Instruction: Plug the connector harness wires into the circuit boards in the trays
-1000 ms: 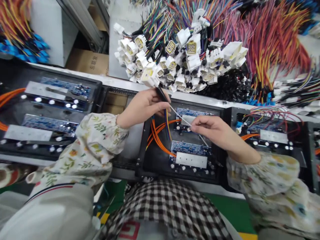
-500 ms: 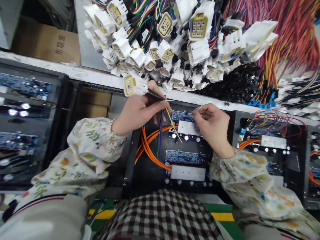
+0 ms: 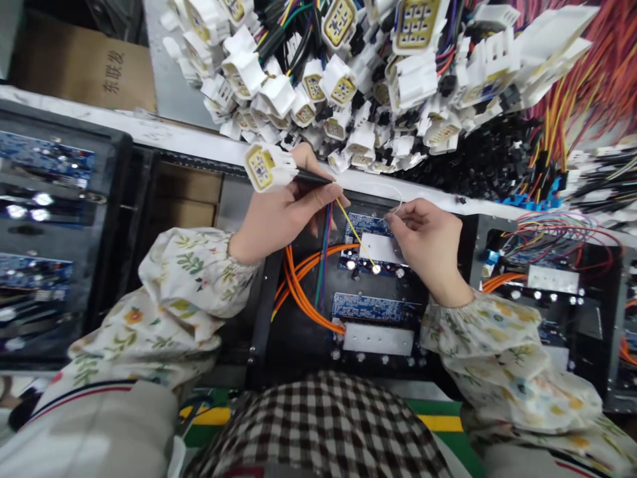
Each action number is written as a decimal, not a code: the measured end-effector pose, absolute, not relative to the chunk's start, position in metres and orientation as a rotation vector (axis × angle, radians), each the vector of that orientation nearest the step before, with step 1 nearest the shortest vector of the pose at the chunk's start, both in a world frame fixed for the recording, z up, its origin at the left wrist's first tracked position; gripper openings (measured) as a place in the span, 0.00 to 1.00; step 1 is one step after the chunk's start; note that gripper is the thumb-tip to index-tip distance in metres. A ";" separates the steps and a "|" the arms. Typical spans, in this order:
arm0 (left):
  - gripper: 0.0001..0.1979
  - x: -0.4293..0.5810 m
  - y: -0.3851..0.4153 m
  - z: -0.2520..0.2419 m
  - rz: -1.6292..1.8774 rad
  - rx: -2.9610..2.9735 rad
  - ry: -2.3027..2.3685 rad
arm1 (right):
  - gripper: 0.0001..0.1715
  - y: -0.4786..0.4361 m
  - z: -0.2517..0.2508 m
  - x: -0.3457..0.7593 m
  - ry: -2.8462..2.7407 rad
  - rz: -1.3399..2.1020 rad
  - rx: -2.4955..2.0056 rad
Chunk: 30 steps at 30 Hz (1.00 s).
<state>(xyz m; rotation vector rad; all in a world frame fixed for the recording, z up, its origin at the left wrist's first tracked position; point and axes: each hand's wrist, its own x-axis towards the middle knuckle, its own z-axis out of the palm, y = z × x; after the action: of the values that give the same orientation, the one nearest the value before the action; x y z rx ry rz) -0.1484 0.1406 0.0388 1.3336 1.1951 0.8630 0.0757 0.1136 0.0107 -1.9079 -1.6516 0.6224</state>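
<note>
My left hand [image 3: 283, 216] is closed round the black sleeve of a wire harness, whose white connector [image 3: 266, 167] sticks out to the left. From its sleeve a yellow wire [image 3: 354, 232] slants down to the right, and blue, green and red wires hang below the palm. A thin white wire [image 3: 395, 190] arcs from the harness to my right hand [image 3: 428, 242], which pinches its end between thumb and finger. Under both hands lies a black housing [image 3: 293, 345] with an upper circuit board [image 3: 363, 224], a lower circuit board [image 3: 371, 307] and orange cables [image 3: 303, 305].
Many white connectors [image 3: 343, 89] are heaped on the shelf ahead, beside red and orange wires [image 3: 592, 73]. A similar housing with circuit boards [image 3: 119, 199] stands at left, another with wires [image 3: 552, 279] at right. A cardboard box [image 3: 79, 66] sits at upper left.
The view has shifted slightly. The yellow wire's free end now lies further right over the upper board. Both hands keep their hold on the harness and the white wire.
</note>
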 end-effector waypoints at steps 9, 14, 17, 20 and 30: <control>0.07 -0.150 0.135 0.042 0.964 1.384 1.141 | 0.09 0.096 0.049 0.052 -2.073 0.570 -1.659; 0.07 -0.148 0.138 0.033 0.939 1.416 1.204 | 0.04 0.093 0.046 0.036 -1.748 1.172 -1.684; 0.07 -0.150 0.138 0.029 0.948 1.449 1.172 | 0.06 0.101 0.030 0.035 -1.655 0.885 -1.741; 0.08 -0.153 0.138 0.029 0.936 1.466 1.124 | 0.04 0.105 0.020 0.034 -1.763 0.667 -1.776; 0.11 -0.147 0.135 0.022 1.117 1.399 1.015 | 0.02 0.107 0.023 0.033 -1.940 0.621 -1.762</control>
<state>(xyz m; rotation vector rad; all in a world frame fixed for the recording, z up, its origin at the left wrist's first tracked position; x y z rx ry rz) -0.1467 0.1351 0.0217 1.3994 1.0151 1.1165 0.0325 0.1068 0.0233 -1.7622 -1.9397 0.6208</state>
